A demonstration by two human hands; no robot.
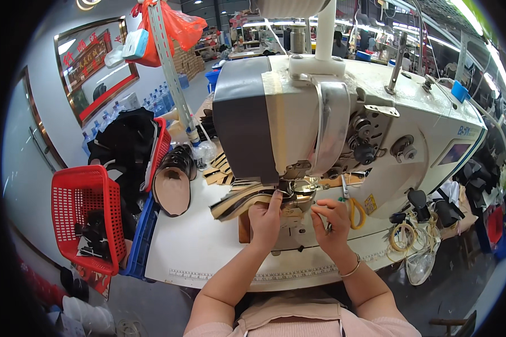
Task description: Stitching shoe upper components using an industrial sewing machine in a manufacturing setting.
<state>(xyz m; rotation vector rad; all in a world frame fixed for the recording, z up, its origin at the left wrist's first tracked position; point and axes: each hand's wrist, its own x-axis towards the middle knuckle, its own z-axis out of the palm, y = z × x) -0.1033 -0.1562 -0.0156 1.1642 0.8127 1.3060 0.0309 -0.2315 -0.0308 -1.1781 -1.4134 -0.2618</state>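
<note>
My left hand (265, 220) is closed on a striped beige and black piece of shoe material (239, 204), thumb and fingers near the needle area of a large white and grey sewing machine (298, 126). The piece sticks out to the left of the machine head. Just right of the needle area, my right hand (330, 222) is raised with its fingers curled together. What it holds, if anything, I cannot make out. Orange-handled scissors (354, 212) lie close behind it. More striped pieces (220, 168) rest behind the piece in my left hand.
A black shoe with a pale insole (172, 188) stands left on the white table (180, 247). Red baskets (90, 196) and a blue crate (140, 238) with black pieces stand beyond the table's left edge. A tape roll (402, 237) and a clear bag (421, 267) are at right.
</note>
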